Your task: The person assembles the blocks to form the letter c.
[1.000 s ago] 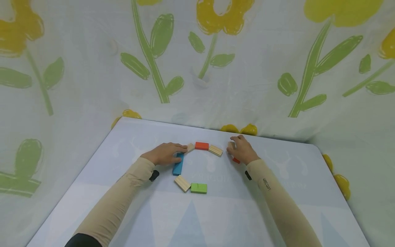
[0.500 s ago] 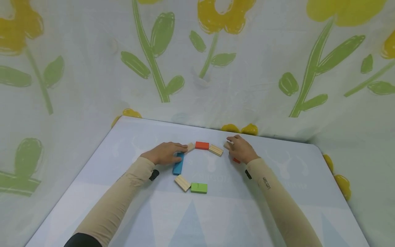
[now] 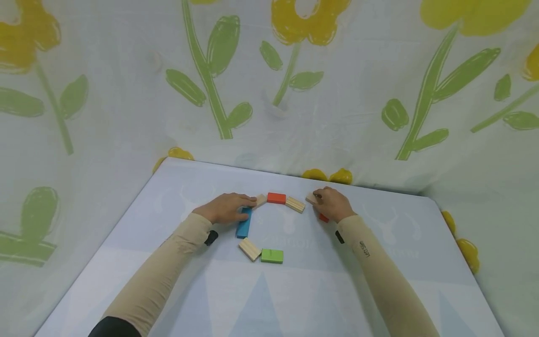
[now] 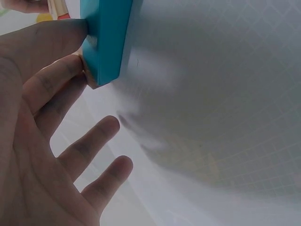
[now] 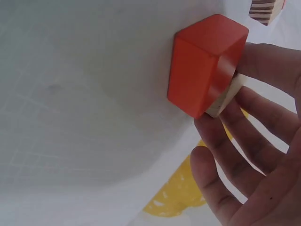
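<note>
Toy building blocks form a broken curve on the table. In the head view my left hand point(image 3: 223, 208) lies at its left side. Its thumb touches the blue block point(image 3: 243, 228), and two fingertips touch the pale wooden block point(image 3: 261, 201) behind; the other fingers are spread. Across from it, my right hand point(image 3: 334, 205) pinches another pale wooden block point(image 3: 311, 198). A red block point(image 5: 202, 68) stands beside that one in the right wrist view, partly covering it. Between the hands lie a second red block point(image 3: 276, 198) and a grooved wooden block point(image 3: 295, 204).
Nearer to me, a tan wooden block point(image 3: 250, 249) and a green block point(image 3: 272, 256) meet at their corners. The white patterned table point(image 3: 358, 299) ends at a flower-printed curtain point(image 3: 337, 112) behind the blocks.
The pale wooden block in my right hand has shifted slightly left and turned towards the grooved one. My right fingers have drawn in around it. My left hand stays in place.
</note>
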`<state>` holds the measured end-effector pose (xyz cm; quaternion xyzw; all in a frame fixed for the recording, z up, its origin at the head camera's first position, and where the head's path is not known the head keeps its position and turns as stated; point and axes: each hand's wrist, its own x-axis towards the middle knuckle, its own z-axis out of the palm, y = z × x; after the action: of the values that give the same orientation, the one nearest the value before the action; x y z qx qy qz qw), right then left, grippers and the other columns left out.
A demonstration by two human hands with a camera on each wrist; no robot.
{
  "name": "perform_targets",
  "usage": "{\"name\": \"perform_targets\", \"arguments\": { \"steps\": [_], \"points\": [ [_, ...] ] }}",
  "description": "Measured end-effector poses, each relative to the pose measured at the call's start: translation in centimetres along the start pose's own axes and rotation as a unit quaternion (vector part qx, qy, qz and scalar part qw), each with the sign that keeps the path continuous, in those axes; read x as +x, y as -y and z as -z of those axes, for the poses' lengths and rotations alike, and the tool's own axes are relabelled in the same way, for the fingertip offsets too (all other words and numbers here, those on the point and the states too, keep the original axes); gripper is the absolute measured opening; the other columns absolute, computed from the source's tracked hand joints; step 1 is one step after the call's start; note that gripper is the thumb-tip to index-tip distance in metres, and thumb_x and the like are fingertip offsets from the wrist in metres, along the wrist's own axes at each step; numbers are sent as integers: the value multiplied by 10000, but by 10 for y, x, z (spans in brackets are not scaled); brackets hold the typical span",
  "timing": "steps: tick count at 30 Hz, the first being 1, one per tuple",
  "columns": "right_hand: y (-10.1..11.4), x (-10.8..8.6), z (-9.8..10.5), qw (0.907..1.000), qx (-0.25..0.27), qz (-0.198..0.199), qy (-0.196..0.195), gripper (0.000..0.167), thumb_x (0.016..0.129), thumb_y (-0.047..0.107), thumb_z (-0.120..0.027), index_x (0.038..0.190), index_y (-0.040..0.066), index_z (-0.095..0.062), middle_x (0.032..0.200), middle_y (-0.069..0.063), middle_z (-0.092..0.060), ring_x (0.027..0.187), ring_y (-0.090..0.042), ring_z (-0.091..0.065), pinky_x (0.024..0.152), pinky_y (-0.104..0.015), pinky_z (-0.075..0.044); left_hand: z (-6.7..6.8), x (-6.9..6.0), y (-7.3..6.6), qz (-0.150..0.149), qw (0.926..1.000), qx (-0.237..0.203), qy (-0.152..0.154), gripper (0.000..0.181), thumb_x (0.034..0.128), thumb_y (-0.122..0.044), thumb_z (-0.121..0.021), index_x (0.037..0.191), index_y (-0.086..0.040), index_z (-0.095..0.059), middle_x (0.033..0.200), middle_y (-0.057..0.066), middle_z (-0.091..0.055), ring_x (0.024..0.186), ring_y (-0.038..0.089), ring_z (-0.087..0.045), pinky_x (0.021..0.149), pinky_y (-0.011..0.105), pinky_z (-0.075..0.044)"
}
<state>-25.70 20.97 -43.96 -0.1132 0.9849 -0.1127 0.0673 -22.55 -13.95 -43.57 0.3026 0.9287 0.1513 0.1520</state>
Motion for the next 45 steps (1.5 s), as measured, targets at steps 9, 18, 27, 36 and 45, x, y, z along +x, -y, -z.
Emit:
{"name": "perform_targets", "arguments": {
  "steps": [9, 18, 27, 36, 45],
  "points": [
    [-6, -4, 2, 9987, 115, 149, -481, 397, 952, 222, -714, 1310, 56, -680, 1243, -136, -689, 1107, -295, -644, 1000, -487, -511, -1, -1, 0, -91, 9999, 39, -29, 507, 1005, -245, -637, 1487, -124, -533, 1555, 40, -466, 1437, 316, -406, 1170, 504, -336],
    [-12, -19, 12, 9927, 608, 383, -972, 403, 940, 211, -733, 1317, 84, -671, 1213, -114, -672, 1033, -306, -613, 953, -495, -520, 0, -3, -2, -94, 9999, 1, -37, 502, 1008, -245, -634, 1483, -118, -537, 1556, 47, -464, 1436, 323, -405, 1166, 513, -340],
    [-16, -38, 17, 9821, 714, 870, -1508, 402, 890, 126, -788, 1279, 98, -691, 1248, -114, -665, 1107, -308, -611, 984, -510, -511, -1, -1, -1, -60, 9999, 87, -51, 511, 1007, -251, -635, 1492, -133, -527, 1554, 37, -467, 1436, 307, -409, 1166, 499, -345],
    [-11, -57, 23, 9588, 547, 1634, -2257, 450, 848, 79, -825, 1278, 119, -696, 1234, -73, -674, 1141, -285, -604, 970, -492, -519, -1, -2, -1, -40, 10000, 54, -48, 516, 1007, -250, -630, 1497, -131, -521, 1555, 44, -465, 1436, 317, -408, 1166, 508, -343],
    [-1, -71, 38, 9326, 533, 2351, -2687, 506, 797, 12, -852, 1265, 130, -699, 1272, -53, -657, 1171, -263, -584, 976, -465, -516, -1, 0, -2, -27, 9999, 101, -31, 525, 1010, -261, -626, 1506, -134, -508, 1563, 36, -456, 1442, 312, -400, 1171, 507, -334]
  ]
}}
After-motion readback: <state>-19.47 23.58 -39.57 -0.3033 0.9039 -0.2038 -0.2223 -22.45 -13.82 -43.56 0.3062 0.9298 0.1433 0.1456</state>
